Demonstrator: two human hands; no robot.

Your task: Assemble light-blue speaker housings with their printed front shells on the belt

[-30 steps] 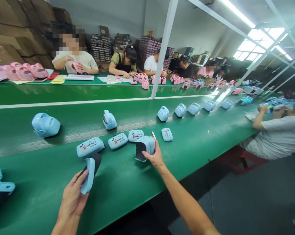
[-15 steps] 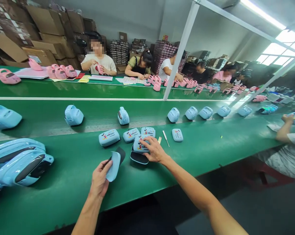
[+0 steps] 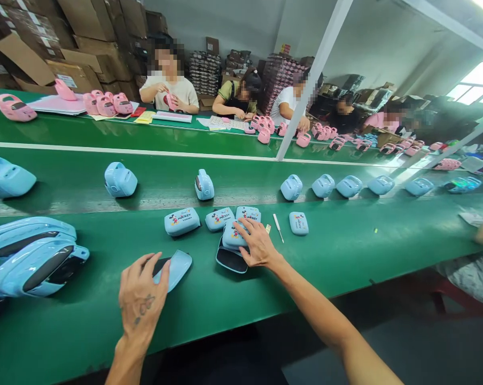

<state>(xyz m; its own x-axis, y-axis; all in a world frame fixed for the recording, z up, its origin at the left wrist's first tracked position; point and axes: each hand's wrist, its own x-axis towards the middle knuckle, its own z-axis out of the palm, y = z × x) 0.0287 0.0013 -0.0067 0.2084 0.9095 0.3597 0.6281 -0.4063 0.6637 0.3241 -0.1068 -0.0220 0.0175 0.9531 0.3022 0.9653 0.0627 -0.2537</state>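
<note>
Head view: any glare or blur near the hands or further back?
Head view: left hand and right hand look fairly sharp; head view: the window, upper right, is washed out; head view: blue casings, far left, carry glossy highlights.

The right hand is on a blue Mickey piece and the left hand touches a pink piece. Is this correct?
Not pink: in the head view, the left hand touches a light-blue piece; the right hand is on a blue Mickey piece.

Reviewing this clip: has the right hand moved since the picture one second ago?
Yes. Judged against the white-handled tool lying beyond it, the right hand has shifted left.
</note>
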